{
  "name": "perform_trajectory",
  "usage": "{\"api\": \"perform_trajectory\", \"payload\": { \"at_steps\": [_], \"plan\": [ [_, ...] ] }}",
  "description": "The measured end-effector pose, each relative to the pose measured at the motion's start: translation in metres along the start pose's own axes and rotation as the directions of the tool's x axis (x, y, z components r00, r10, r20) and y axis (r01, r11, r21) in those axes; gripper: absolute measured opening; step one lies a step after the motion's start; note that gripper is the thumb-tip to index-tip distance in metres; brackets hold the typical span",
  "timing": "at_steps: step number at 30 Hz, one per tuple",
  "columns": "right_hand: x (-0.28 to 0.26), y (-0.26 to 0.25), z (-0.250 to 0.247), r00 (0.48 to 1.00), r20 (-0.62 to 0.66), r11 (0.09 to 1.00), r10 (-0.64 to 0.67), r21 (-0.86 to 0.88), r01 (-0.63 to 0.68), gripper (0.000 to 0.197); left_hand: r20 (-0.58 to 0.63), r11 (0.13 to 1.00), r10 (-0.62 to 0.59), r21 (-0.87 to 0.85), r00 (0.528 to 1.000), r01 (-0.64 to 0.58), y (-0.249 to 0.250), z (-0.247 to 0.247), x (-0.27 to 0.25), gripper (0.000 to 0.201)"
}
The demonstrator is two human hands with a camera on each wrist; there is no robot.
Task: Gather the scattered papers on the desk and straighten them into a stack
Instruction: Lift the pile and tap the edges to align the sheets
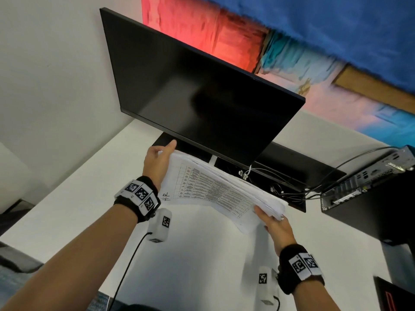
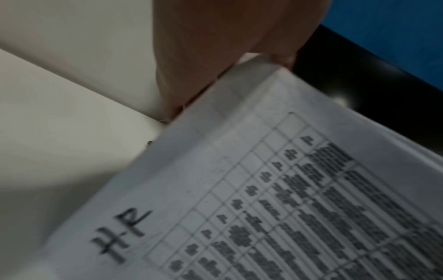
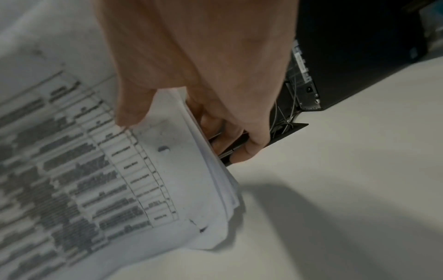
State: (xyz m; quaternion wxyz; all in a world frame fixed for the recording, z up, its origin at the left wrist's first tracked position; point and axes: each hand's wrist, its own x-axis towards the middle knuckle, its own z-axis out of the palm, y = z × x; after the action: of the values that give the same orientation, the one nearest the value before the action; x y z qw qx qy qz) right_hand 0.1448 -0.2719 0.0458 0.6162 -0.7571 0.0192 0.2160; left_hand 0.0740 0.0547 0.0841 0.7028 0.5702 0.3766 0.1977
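The stack of papers is held above the desk near its back edge, between both hands. The left hand clasps one short end and the right hand pinches the other, thumb on top. The top sheet's corner reads "H.R".

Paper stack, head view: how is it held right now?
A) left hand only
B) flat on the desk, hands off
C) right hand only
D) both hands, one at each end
D: the left hand holds the far-left end of the paper stack and the right hand grips the near-right end, thumb on top and fingers underneath.
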Motion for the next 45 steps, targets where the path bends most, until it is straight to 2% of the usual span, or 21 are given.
{"api": "perform_trajectory", "payload": {
  "at_steps": [2,4,5,8,9,12,15,17,20,23,24,27,28,31,33,35,37,40,42,45],
  "plan": [
    [0.002,0.002,0.001,1.0,-0.002,0.999,0.026,-0.034,-0.026,0.027,0.167,0.998,-0.014,0.069,0.986,0.002,-0.005,-0.006,-0.002,0.057],
    [0.006,0.003,0.004,1.0,-0.021,0.998,0.005,-0.06,-0.006,0.048,0.224,0.987,0.004,0.156,0.975,-0.04,-0.015,-0.007,-0.004,0.055],
    [0.007,0.002,0.005,0.999,-0.045,0.998,-0.01,-0.058,0.008,0.054,0.214,0.982,0.023,0.18,0.977,-0.062,-0.019,-0.005,-0.004,0.05],
    [0.007,-0.005,0.011,0.989,-0.12,0.996,-0.087,0.003,0.088,0.034,0.14,0.983,0.102,0.138,0.985,-0.121,-0.024,0.003,-0.009,0.038],
    [0.006,-0.007,0.014,0.985,-0.141,0.994,-0.097,0.032,0.103,0.033,0.122,0.983,0.131,0.114,0.984,-0.145,-0.024,0.006,-0.01,0.037],
    [0.001,-0.003,0.016,0.985,-0.144,0.992,-0.099,0.066,0.11,0.048,0.084,0.984,0.159,0.074,0.984,-0.165,-0.025,0.011,-0.015,0.045],
    [-0.003,0.0,0.012,0.984,-0.163,0.993,-0.077,0.079,0.09,0.047,0.057,0.99,0.137,0.024,0.989,-0.139,-0.019,0.015,-0.017,0.043],
    [-0.007,-0.008,0.011,0.975,-0.2,0.983,-0.098,0.135,0.127,0.049,0.026,0.991,0.129,0.019,0.991,-0.13,-0.013,0.019,-0.016,0.04],
    [-0.007,-0.021,0.013,0.953,-0.299,0.97,-0.045,0.216,0.114,0.069,-0.026,0.991,0.121,0.053,0.992,-0.12,-0.007,0.024,-0.011,0.045],
    [0.0,-0.038,0.018,0.944,-0.33,0.947,0.011,0.306,0.096,0.081,-0.045,0.992,0.119,0.052,0.992,-0.116,-0.002,0.026,-0.006,0.038],
    [0.002,-0.043,0.02,0.942,-0.334,0.946,0.023,0.312,0.087,0.076,-0.045,0.992,0.122,0.047,0.992,-0.12,-0.001,0.025,-0.005,0.035],
    [0.004,-0.047,0.021,0.93,-0.368,0.952,0.027,0.293,0.088,0.034,-0.031,0.991,0.126,0.051,0.992,-0.124,0.001,0.021,-0.003,0.025],
    [0.004,-0.046,0.02,0.92,-0.389,0.956,0.046,0.285,0.073,0.03,-0.014,0.992,0.119,0.046,0.993,-0.118,0.002,0.02,-0.001,0.024],
    [0.001,-0.041,0.017,0.932,-0.346,0.893,0.105,0.446,0.065,0.034,0.034,0.99,0.13,0.048,0.991,-0.131,0.002,0.016,0.0,0.028],
    [-0.006,-0.038,0.016,0.959,-0.273,0.844,0.07,0.528,0.089,0.042,0.083,0.987,0.142,0.069,0.986,-0.148,0.001,0.013,0.0,0.033],
    [-0.016,-0.034,0.017,0.973,-0.231,0.879,0.011,0.467,0.101,0.059,0.142,0.989,0.106,0.089,0.984,-0.12,-0.005,0.008,0.003,0.045],
    [-0.024,-0.026,0.018,0.981,-0.187,0.929,-0.061,0.349,0.124,0.06,0.207,0.989,0.07,0.111,0.976,-0.095,-0.015,0.002,0.007,0.055],
    [-0.029,-0.018,0.015,0.967,-0.163,0.979,-0.195,0.034,0.203,0.075,0.248,0.985,0.041,0.153,0.968,-0.081,-0.026,-0.002,0.007,0.04],
    [-0.024,-0.009,0.013,0.978,-0.163,0.99,-0.13,-0.067,0.12,0.077,0.247,0.988,0.008,0.148,0.969,-0.046,-0.029,-0.002,0.006,0.029],
    [-0.014,-0.007,0.012,0.973,-0.231,1.0,-0.003,-0.03,-0.005,0.047,0.261,0.993,-0.015,0.118,0.965,-0.017,-0.028,-0.001,0.003,0.03]
  ]
}}
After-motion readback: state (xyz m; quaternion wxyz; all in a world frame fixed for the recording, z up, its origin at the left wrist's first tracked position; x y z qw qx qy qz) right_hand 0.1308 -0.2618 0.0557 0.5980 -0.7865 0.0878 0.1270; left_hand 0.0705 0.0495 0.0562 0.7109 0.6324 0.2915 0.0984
